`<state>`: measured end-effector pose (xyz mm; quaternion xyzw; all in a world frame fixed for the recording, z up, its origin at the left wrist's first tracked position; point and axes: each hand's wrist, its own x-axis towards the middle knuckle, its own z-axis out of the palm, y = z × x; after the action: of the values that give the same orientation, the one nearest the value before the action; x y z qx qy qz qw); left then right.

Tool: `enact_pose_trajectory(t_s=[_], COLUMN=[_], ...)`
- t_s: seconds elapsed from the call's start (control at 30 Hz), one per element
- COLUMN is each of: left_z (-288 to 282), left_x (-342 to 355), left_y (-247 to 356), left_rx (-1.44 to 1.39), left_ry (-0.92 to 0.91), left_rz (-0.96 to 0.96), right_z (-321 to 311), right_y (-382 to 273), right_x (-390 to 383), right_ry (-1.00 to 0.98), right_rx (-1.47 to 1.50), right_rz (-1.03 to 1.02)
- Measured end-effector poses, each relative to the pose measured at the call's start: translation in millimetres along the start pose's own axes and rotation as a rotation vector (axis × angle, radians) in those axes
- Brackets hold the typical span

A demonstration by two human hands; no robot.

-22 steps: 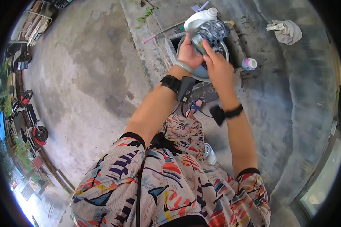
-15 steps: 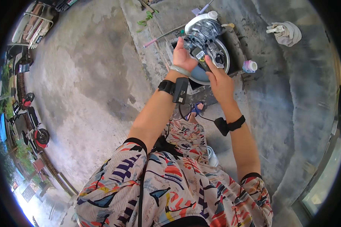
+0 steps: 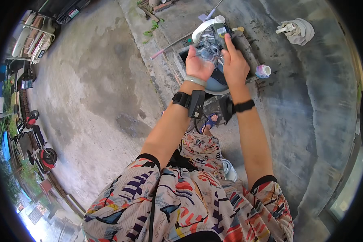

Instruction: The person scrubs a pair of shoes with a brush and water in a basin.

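My left hand (image 3: 199, 65) is turned palm up, thumb raised, its fingers curled under a glossy grey-and-black item (image 3: 209, 43). Motion blurs that item, so its kind does not show. Against its far right side my right hand (image 3: 234, 66) holds a dark block (image 3: 221, 34) with a white label and a yellow mark. The right index finger lies stretched along the block; the other fingers are partly hidden. Both hands are over a round grey basin (image 3: 218, 86). A curved white object (image 3: 197, 34) with a round cap-like end stands just beyond.
A stone ledge surrounds the basin. Right of it stands a small white-and-purple bottle (image 3: 263, 71); farther off lies a pale cloth bundle (image 3: 300, 32). A thin pink-ended stick (image 3: 159, 53) lies left of the basin. Scooters (image 3: 44, 155) are parked at the far left.
My right hand has moved up and away from me, carrying the dark block from near my left palm to the item's far end. My left hand has shifted slightly right.
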<state>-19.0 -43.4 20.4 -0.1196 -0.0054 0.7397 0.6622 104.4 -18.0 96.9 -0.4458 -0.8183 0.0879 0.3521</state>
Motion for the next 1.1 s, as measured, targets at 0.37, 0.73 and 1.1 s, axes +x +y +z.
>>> enact_pose_trajectory(t_s=[0.37,0.73,1.1], left_z=[-29,-12,3], left_x=[9,-6,-15], left_y=[20,25,24], left_rx=[-0.328,-0.267,-0.2], left_ry=[-0.054,0.13,-0.148], left_rz=[0.022,-0.033,-0.082], right_z=[4,-4,-1], right_y=[-7,-5,2], right_x=[-8,-43,-69], right_ry=[-0.138,-0.186,-0.125], right_rx=[0.156,0.42,0.477], right_rz=[0.065,0.065,-0.005])
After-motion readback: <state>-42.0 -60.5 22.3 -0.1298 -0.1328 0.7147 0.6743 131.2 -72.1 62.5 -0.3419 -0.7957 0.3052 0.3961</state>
